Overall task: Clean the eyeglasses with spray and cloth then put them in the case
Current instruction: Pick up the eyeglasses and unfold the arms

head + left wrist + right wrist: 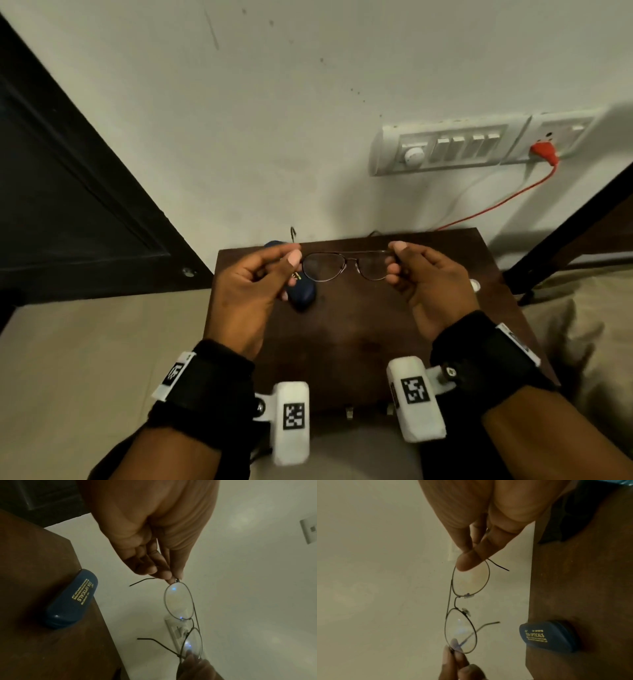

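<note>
Thin metal-rimmed eyeglasses [347,261] hang in the air above the dark wooden table [342,329], temples unfolded, lenses facing the wall. My left hand [294,258] pinches the frame's left corner at the hinge. My right hand [394,257] pinches the right corner. The left wrist view shows the glasses [178,601] hanging from my left fingertips [169,580]. The right wrist view shows them [471,580] under my right fingertips [465,563]. A closed blue case [303,291] with gold lettering lies on the table's back left, below my left hand; it also shows as the case [72,600] and the case [547,635].
A small white object [474,284] sits near the table's right edge, mostly hidden. A dark shape [565,520] lies on the table in the right wrist view. On the wall behind are a switch panel [445,147] and a red plug [544,150] with cable. A dark door [68,171] stands left.
</note>
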